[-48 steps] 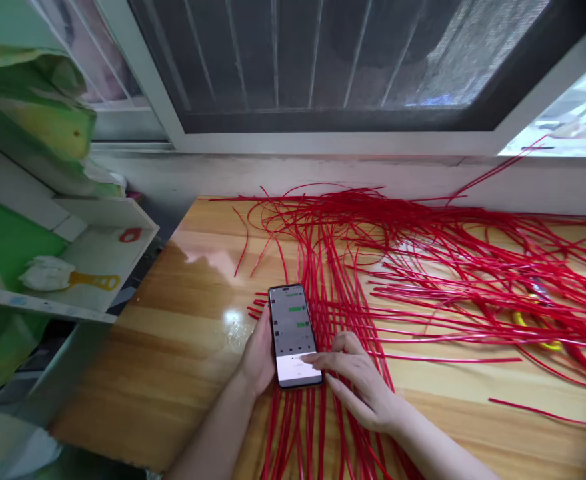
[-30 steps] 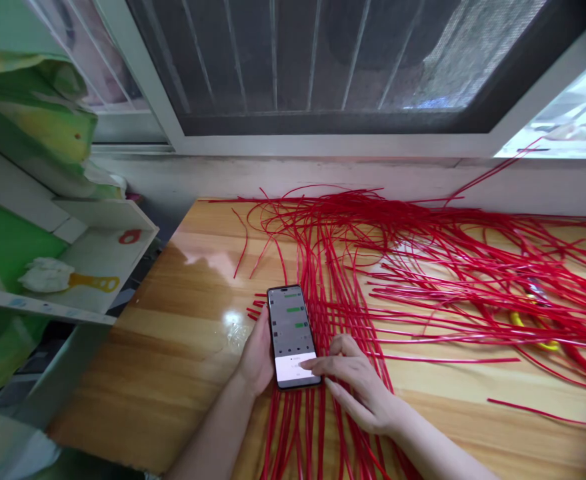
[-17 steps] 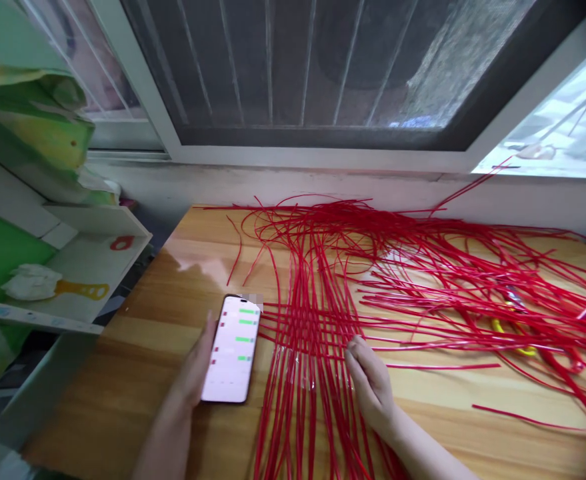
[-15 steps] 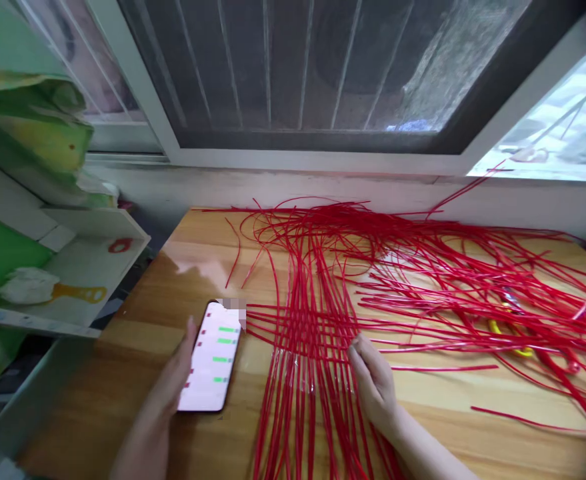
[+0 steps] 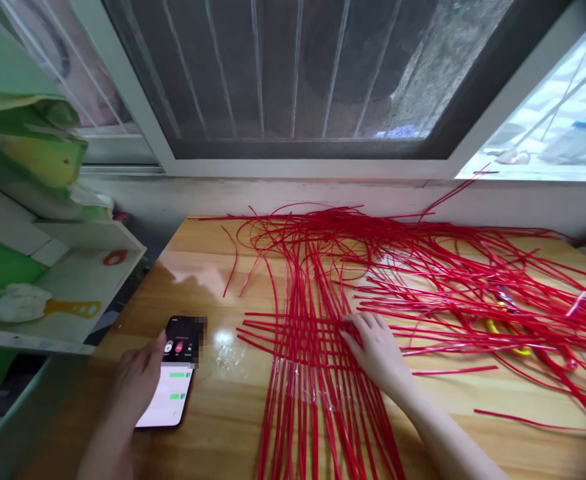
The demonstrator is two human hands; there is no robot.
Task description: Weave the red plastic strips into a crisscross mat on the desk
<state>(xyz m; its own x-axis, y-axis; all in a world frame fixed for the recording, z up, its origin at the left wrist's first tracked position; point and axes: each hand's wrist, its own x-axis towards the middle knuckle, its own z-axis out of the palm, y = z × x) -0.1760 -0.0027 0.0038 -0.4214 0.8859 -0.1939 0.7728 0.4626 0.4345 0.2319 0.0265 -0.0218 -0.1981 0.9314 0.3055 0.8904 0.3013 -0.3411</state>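
On the wooden table [image 5: 223, 417], seen from the head camera, one phone [image 5: 175, 388] lies flat and screen-up just left of the red strips [image 5: 303, 400], apparently kept clear of them so it stays readable. One left hand [image 5: 137, 377] rests on its left edge, fingers loose and apart, not clamped. One right hand [image 5: 379, 348] sits on the crossed patch, fingers bunched, likely pinning the crossings; whether it pinches a strand I cannot tell. Strips are too many to count; one yellow-handled tool [image 5: 495, 329] lies among them.

Left hand [image 5: 140, 380] palm-down, right hand [image 5: 377, 350] palm-down farther forward
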